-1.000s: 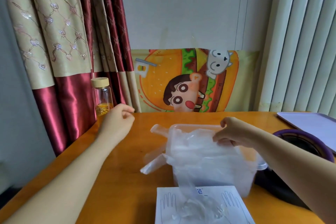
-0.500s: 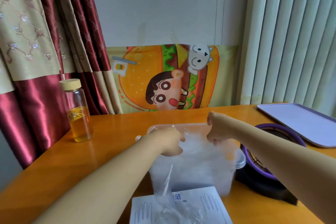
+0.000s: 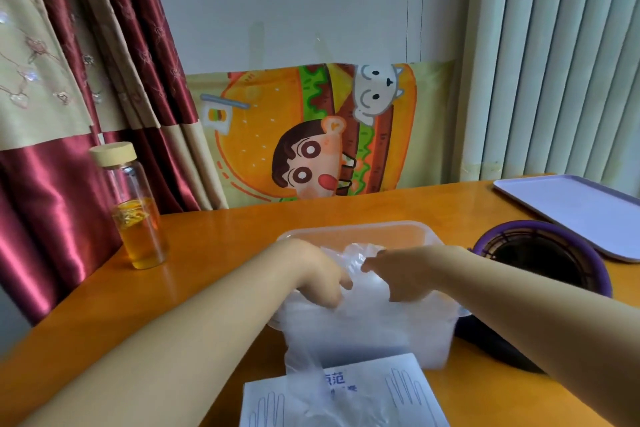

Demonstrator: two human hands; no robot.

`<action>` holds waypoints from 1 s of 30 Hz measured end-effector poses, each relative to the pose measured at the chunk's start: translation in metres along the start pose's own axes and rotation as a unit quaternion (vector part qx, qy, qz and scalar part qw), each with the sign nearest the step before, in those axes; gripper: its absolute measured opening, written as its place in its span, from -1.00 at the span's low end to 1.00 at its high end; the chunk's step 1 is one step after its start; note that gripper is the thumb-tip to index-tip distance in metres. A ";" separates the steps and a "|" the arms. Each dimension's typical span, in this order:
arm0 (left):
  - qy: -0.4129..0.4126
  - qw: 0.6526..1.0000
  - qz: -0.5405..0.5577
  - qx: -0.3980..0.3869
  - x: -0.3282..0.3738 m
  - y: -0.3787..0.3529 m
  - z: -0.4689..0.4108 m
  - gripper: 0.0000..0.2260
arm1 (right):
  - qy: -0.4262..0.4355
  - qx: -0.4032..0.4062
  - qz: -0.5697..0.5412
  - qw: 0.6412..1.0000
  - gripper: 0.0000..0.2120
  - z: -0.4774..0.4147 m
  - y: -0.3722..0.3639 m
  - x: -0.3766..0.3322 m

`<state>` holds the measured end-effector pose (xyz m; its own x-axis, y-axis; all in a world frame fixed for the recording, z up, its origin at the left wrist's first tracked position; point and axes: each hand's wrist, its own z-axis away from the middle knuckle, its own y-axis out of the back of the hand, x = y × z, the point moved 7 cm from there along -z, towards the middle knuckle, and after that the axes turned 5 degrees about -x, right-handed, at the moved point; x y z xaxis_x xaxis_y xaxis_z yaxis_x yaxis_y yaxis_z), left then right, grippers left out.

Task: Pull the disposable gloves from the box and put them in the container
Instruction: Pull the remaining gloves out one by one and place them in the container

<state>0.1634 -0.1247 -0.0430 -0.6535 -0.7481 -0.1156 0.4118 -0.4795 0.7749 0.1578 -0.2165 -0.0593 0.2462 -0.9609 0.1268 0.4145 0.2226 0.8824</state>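
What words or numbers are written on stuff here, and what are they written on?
"范" in blue on the white glove box; the character before it is blurred behind a clear glove.
Smaller blue line under it, same box: too blurred to read.
On the cartoon poster: pictures only, no words.
On the bottle: no label shows.

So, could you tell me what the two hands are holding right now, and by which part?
Both the left hand and right hand are on top of the crumpled gloves in the container; gripping or just pressing cannot be told.
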 end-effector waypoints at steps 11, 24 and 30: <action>0.045 0.995 -0.003 0.093 -0.016 0.003 -0.012 -0.47 | -0.018 0.170 -0.005 0.985 -0.49 0.009 0.020 0.006; 0.090 0.987 -0.131 -0.039 -0.022 -0.032 -0.062 -0.53 | -0.035 -0.063 0.053 0.996 -0.53 -0.033 -0.030 0.007; 0.042 0.998 -0.017 0.039 -0.016 -0.011 -0.020 -0.34 | -0.023 0.031 -0.042 0.998 -0.32 -0.005 -0.004 0.007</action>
<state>0.1817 -0.1165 -0.0621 -0.6088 -0.7699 -0.1914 0.3381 -0.4701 0.8153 0.1625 -0.2231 -0.0645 0.1713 -0.9827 0.0699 0.3774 0.1309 0.9167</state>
